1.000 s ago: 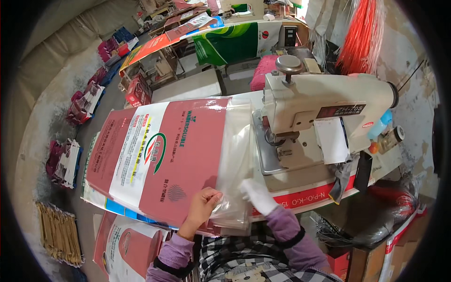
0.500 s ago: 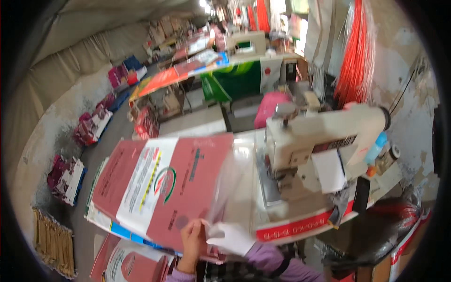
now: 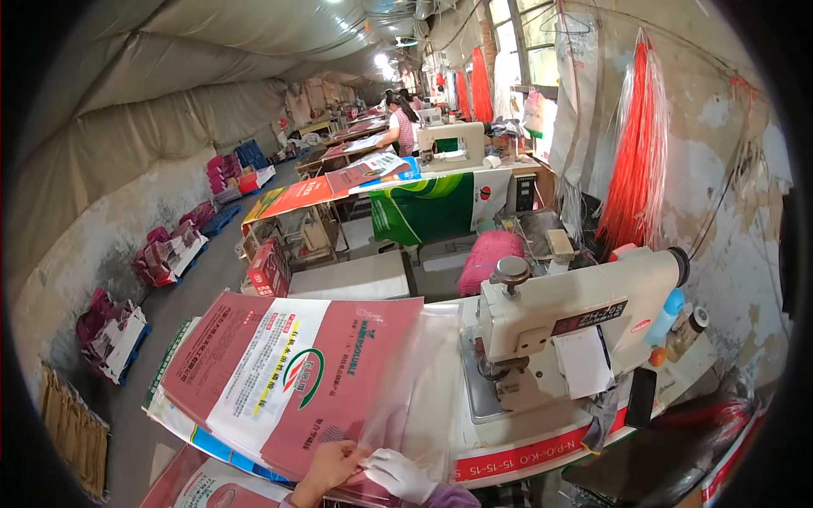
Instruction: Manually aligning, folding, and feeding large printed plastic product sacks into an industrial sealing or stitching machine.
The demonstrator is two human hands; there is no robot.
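A stack of dark-red and white printed bags (image 3: pixel 279 372) lies flat on the table to the left of the sewing machine. A clear plastic liner (image 3: pixel 423 398) sticks out past the right edge of the top bag. At the bag's near right corner, my bare left hand (image 3: pixel 326 468) is closed on the edge of the bag. Beside it, my right hand (image 3: pixel 398 474), in a white glove, pinches the clear liner. The fingertips of both hands nearly meet, and exactly what lies between them is partly hidden.
The off-white sewing machine (image 3: pixel 567 317) stands right of the bags, with a dark phone (image 3: pixel 641 396) near it. More red bags (image 3: pixel 224 484) lie below left. Red strands (image 3: pixel 631 161) hang on the right wall. Bundles (image 3: pixel 114 334) line the left wall. A person (image 3: pixel 400 127) works farther back.
The view has tilted up, so the table and hands sit lower in the picture. My hands remain together at the bag's near right corner.
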